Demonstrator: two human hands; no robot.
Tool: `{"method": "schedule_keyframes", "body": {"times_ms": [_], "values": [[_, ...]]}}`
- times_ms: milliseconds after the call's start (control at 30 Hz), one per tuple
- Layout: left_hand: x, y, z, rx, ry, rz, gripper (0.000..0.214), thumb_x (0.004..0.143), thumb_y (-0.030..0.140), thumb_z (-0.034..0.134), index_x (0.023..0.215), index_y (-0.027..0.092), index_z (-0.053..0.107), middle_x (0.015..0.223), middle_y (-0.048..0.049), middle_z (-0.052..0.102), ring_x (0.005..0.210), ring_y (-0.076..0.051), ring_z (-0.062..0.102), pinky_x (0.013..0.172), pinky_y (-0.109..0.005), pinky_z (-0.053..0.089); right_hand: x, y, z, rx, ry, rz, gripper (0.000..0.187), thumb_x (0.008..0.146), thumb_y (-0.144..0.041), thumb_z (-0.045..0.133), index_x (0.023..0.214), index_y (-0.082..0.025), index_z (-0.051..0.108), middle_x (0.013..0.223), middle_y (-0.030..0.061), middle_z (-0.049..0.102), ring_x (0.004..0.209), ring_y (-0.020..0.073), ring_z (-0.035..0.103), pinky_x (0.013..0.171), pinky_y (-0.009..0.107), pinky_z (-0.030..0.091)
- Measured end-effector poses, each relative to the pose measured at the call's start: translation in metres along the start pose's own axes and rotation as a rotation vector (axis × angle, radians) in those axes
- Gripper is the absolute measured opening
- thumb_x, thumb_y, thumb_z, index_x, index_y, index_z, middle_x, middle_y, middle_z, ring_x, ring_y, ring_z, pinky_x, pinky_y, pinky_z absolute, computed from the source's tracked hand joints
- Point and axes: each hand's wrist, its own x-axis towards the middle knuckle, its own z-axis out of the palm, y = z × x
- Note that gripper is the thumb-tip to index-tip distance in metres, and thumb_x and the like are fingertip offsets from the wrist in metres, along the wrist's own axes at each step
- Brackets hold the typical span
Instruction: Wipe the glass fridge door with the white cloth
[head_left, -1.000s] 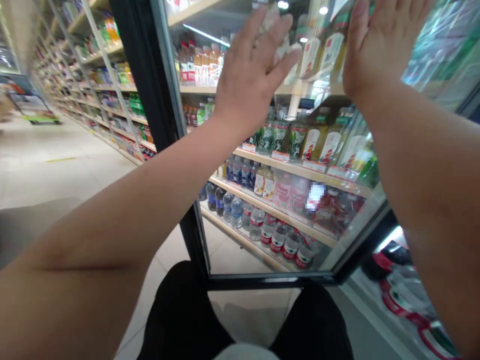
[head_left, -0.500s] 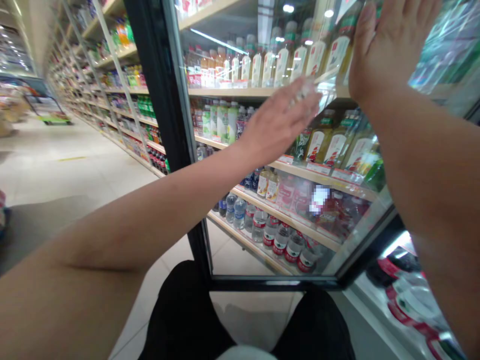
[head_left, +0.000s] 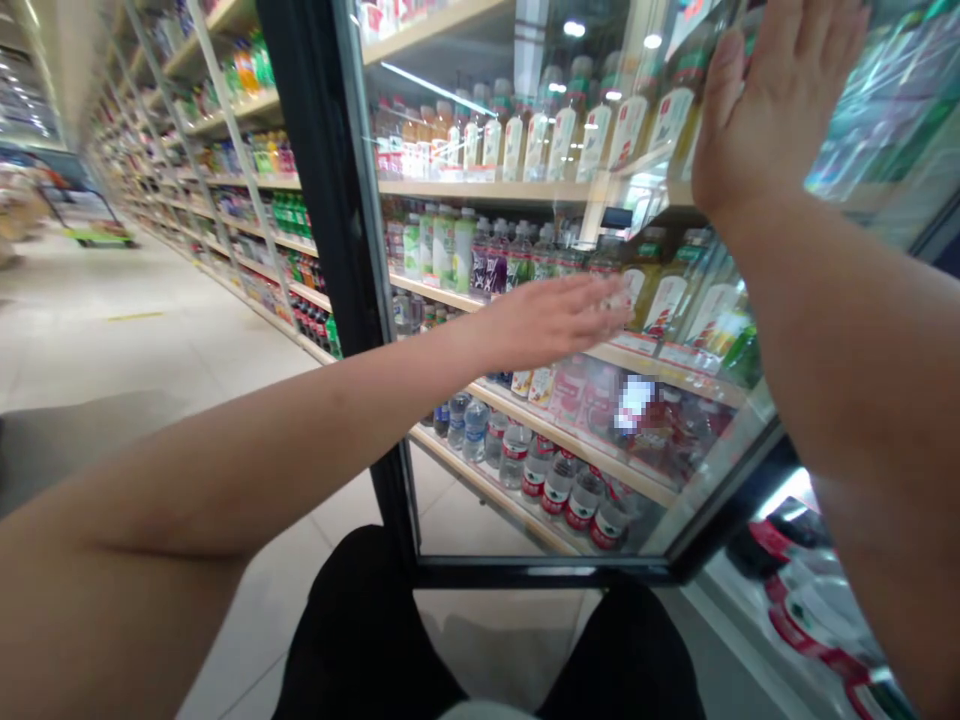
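Observation:
A glass cooler door (head_left: 480, 520) with a thick black frame (head_left: 322, 200) stands in front of me, above my knees. My left hand (head_left: 551, 320) reaches across its pane with the fingers stretched out and close together. Its fingertips are slightly blurred, with a pale patch I cannot make out. Higher up, my right hand (head_left: 772, 125) lies flat against the glass at the upper right, thumb apart from the fingers. Behind the pane, in view through or reflected in it, are rows of drink bottles (head_left: 566, 130) with white labels.
Long shelves of drinks (head_left: 289, 215) run away on the left beside the pale tiled floor (head_left: 202, 360). A green-decked cart (head_left: 101, 235) stands farther back. Several red-labelled bottles (head_left: 814, 610) are at the lower right, below my right arm. My knees (head_left: 345, 620) flank the door's bottom edge.
My left hand has moved down over the glass from the upper shelf's height to the middle one, its fingers now more level. My right hand stays nearly in place on the pane.

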Motion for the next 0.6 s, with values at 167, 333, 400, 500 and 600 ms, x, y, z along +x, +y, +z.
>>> {"method": "schedule_keyframes", "body": {"times_ms": [167,333,400,500,600], "values": [[0.005,-0.044,-0.011,0.104,0.356,-0.495,0.053,0.11,0.009,0.025,0.155,0.02,0.051,0.167,-0.0064,0.037,0.16,-0.026,0.02,0.135,-0.051,0.02,0.001,0.002,0.002,0.015,0.043,-0.031,0.074,0.11,-0.051,0.012,0.171,-0.008,0.01,0.176,0.007,0.01,0.164,0.0298,0.006,0.132,0.043,0.01],[0.006,-0.01,-0.006,0.034,0.122,-0.058,0.039,0.115,0.015,0.033,0.141,0.021,0.062,0.154,0.0044,0.056,0.153,-0.019,0.037,0.132,-0.035,0.031,-0.008,0.004,0.003,0.09,0.159,-0.102,0.072,0.113,-0.052,0.013,0.168,-0.006,0.021,0.173,0.0127,0.02,0.162,0.0332,0.016,0.131,0.047,0.018],[0.007,-0.014,-0.014,0.06,0.101,-0.053,0.043,0.111,0.009,0.033,0.144,0.016,0.059,0.157,-0.0004,0.053,0.153,-0.023,0.036,0.129,-0.042,0.036,-0.011,0.005,0.003,0.113,0.204,-0.122,0.07,0.114,-0.051,0.015,0.168,-0.006,0.025,0.172,0.0136,0.024,0.162,0.0336,0.02,0.131,0.047,0.02],[0.009,-0.039,-0.027,0.149,0.298,-0.376,0.052,0.106,0.008,0.031,0.15,0.016,0.058,0.162,-0.0087,0.046,0.156,-0.03,0.032,0.128,-0.053,0.034,-0.012,0.006,0.002,0.117,0.208,-0.14,0.071,0.114,-0.05,0.014,0.167,-0.004,0.025,0.172,0.0142,0.025,0.161,0.0348,0.021,0.132,0.047,0.02],[0.009,-0.034,-0.023,0.159,0.295,-0.526,0.053,0.107,0.008,0.028,0.153,0.012,0.054,0.165,-0.0113,0.041,0.157,-0.031,0.028,0.132,-0.055,0.025,-0.013,0.004,0.001,0.118,0.195,-0.137,0.069,0.115,-0.048,0.016,0.167,-0.004,0.024,0.172,0.0138,0.025,0.161,0.0345,0.02,0.132,0.047,0.019]]}}
